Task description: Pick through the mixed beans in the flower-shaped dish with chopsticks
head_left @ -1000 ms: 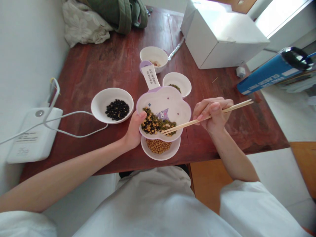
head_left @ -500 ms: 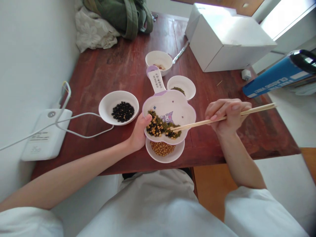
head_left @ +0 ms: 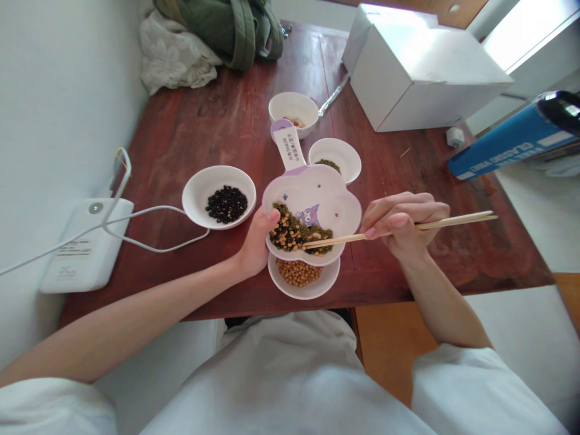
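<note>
left hand [head_left: 256, 244]: fingers clasped the near-left rim of the flower-shaped dish [head_left: 324, 196], thumb on top.
right hand [head_left: 403, 223]: right of the dish, fingers pinched round the wooden chopsticks [head_left: 453, 222].
mixed beans [head_left: 292, 232]: heaped at the dish's near side, chopstick tips among them.
soybean bowl [head_left: 303, 283]: just under the dish's near edge.
black bean bowl [head_left: 219, 196]: left of the dish.

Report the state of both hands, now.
Left hand: closed on the rim of the flower-shaped dish.
Right hand: closed on the chopsticks, tips in the mixed beans.
</note>
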Tool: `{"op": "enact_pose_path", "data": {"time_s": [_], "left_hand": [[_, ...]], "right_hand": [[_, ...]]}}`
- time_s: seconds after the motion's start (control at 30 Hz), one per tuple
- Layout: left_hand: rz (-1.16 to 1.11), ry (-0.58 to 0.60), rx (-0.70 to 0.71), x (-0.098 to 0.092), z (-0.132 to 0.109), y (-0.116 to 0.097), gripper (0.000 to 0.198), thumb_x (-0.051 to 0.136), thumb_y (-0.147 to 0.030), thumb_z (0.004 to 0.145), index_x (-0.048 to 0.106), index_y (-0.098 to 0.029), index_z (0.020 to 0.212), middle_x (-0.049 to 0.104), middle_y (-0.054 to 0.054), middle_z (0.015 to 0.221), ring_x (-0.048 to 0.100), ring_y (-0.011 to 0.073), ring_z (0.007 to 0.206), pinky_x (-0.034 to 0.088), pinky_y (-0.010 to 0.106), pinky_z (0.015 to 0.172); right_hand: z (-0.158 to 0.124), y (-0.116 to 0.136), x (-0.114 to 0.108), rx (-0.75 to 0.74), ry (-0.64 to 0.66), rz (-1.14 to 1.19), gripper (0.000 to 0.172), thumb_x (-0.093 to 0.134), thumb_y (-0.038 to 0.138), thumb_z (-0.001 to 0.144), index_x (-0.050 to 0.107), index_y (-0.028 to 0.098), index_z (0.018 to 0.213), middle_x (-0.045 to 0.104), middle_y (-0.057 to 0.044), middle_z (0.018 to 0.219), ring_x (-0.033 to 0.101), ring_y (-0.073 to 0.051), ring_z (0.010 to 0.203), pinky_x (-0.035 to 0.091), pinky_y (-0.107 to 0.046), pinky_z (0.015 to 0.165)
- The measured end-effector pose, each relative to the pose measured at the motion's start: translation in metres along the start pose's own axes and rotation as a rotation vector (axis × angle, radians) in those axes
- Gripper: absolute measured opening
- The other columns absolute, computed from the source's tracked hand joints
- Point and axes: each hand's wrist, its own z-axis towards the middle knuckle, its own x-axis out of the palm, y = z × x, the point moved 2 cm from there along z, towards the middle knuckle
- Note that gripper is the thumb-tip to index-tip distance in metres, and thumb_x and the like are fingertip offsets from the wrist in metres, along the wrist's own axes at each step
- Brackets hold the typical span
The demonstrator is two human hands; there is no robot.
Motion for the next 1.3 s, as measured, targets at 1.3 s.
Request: {"op": "enact_pose_path", "data": {"time_s": [1.3], "left_hand": [[0.018,-0.046,-0.015,-0.0009,-0.0009,0.0012,0.055,0.1,-0.073,0.078,0.084,-0.024,0.099,0.092,0.009,0.118,0.071,0.0504,0.158,0.066,0.056,0.127]], "right_hand": [[-0.002,-0.0073,-0.0033,0.066,-0.099,0.079,0.053,0.087,0.053,0.107,0.087,0.031,0.058,0.071,-0.002,0.047,0.054,-0.017,0.031,0.042,-0.033,0.032]]}}
